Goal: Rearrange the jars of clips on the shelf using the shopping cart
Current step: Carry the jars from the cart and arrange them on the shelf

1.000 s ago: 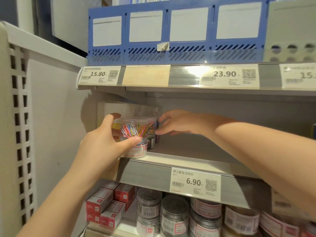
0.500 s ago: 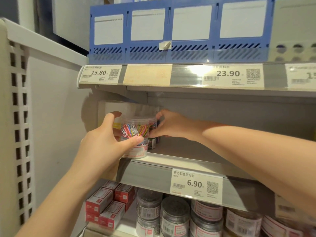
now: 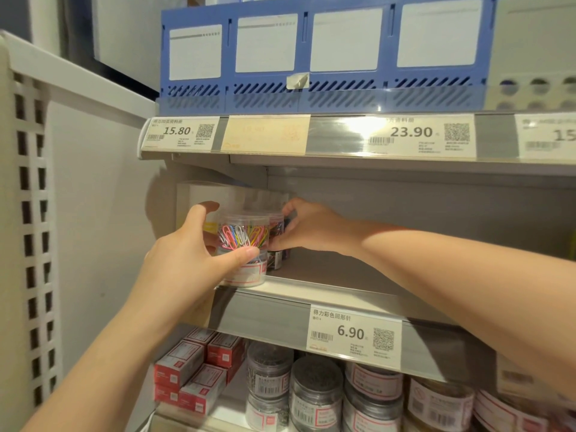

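- Left grip (image 3: 190,263) stayed wrapped round the front jar (image 3: 243,244) of coloured clips, with the thumb across its front and the fingers round its 9 o'clock side.
- That jar stood on the shelf (image 3: 311,293), at its 9 o'clock end and close to the lip.
- Right grip (image 3: 308,229) had been straight-fingered and just short of the stock a second earlier. It had since closed in and curled onto the rear jar (image 3: 276,244).
- Rear jar stood touching the front jar at its 2 o'clock.
- Neither jar had lifted or slid in that time.
- Both jars now seemed held, so the likely next step was to lift or reposition them.
- No cart was in view.
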A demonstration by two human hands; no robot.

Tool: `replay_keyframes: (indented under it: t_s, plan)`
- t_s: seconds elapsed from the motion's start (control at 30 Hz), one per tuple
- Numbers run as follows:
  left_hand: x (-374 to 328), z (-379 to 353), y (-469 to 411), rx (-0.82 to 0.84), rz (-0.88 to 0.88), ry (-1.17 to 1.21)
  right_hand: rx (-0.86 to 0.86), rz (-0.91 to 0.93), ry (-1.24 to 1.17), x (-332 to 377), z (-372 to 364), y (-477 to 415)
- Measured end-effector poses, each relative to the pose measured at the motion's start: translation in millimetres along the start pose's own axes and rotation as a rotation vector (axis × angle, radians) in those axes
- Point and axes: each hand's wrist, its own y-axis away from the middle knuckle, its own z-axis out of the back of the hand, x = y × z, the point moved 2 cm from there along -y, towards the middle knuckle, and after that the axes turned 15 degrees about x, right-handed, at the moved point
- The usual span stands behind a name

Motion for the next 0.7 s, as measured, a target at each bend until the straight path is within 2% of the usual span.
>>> replay_keyframes:
  t_s: [0.37,0.7]
  plan:
    - [-2,0,0,0.013,0.019,-0.044,0.019,-0.027,0.027,0,2,2]
    - [-9,4,8,-0.042,0.020,-0.087,0.033,-0.102,0.122,13,14,34]
